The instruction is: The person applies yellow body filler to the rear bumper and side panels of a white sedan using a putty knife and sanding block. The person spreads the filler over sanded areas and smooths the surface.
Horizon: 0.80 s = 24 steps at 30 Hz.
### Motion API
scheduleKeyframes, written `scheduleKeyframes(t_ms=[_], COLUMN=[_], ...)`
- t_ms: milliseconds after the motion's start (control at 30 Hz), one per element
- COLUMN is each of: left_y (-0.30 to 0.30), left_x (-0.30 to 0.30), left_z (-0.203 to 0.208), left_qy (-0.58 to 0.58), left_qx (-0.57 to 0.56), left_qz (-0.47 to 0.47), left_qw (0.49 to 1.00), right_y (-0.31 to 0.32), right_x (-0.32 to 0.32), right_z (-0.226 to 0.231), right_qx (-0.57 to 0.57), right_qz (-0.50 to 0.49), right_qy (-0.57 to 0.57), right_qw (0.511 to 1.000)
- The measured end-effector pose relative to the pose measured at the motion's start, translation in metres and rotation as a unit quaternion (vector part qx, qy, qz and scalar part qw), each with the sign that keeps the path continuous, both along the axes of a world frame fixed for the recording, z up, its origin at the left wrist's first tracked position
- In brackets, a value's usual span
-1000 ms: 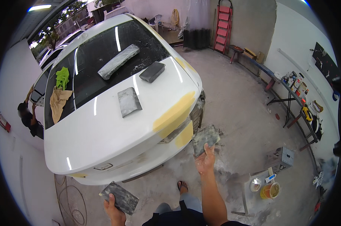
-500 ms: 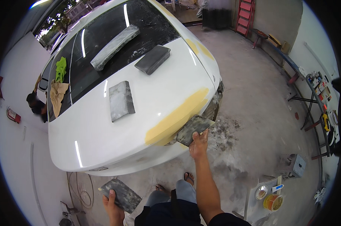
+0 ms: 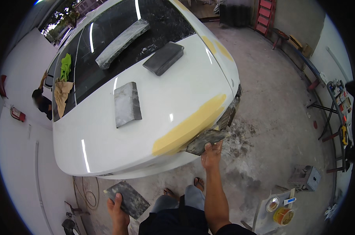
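- Grey-black and dusty, gripped in the left hand point(image 3: 118, 210) with thumb on the upper face: one flat rectangular pad point(image 3: 133, 199), held low, apart from the white car point(image 3: 165, 98).
- Clasped in the right hand point(image 3: 211, 157), likewise under the thumb: a second dark pad point(image 3: 201, 142), tilted, at the rear corner just below a long yellow patch point(image 3: 189, 127) — impossible to tell whether touching the bodywork.
- On the boot lid point(image 3: 91, 135): a curved grey block point(image 3: 124, 105) and, near the glass, a dark block point(image 3: 163, 58).
- Lying across the dark rear window point(image 3: 84, 74): a long, pale, dusty block point(image 3: 123, 44).
- Farther left: a bright green cloth point(image 3: 65, 67) just beside a tan cloth point(image 3: 62, 96).
- Low on the right: an amber tub point(image 3: 283, 216) near a round silvery lid point(image 3: 272, 204) — with a grey stool point(image 3: 305, 178) beyond.
- Past the car's left side: a co-worker point(image 3: 46, 105) in dark clothing, with an arm raised.
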<state>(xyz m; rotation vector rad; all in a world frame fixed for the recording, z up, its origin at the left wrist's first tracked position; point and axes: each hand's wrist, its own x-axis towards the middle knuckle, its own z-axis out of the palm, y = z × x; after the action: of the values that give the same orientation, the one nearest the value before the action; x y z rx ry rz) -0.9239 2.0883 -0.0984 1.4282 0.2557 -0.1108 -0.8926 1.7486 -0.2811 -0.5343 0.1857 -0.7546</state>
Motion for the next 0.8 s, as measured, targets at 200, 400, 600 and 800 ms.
scheduleKeyframes(t_ms=[200,400,600,800], left_y=[-0.004,-0.019,-0.041,-0.02], left_x=[0.0,0.002,0.019,0.049], left_z=[-0.009,0.002,0.009,0.016], left_qy=[0.019,-0.039,-0.014,-0.097], left_qx=[0.008,0.067,0.246,0.115], left_qz=[-0.012,-0.109,-0.372,-0.237], left_qw=[1.0,0.991,0.895,0.96], right_y=[0.002,0.028,0.052,0.008], right_x=[0.001,-0.035,-0.084,-0.115], right_z=[-0.008,0.008,0.054,0.057], right_qx=[0.001,-0.128,-0.33,-0.499], right_qz=[0.02,0.185,0.236,0.246], right_qy=[-0.017,0.138,-0.021,0.407], right_qw=[1.0,0.964,0.914,0.724])
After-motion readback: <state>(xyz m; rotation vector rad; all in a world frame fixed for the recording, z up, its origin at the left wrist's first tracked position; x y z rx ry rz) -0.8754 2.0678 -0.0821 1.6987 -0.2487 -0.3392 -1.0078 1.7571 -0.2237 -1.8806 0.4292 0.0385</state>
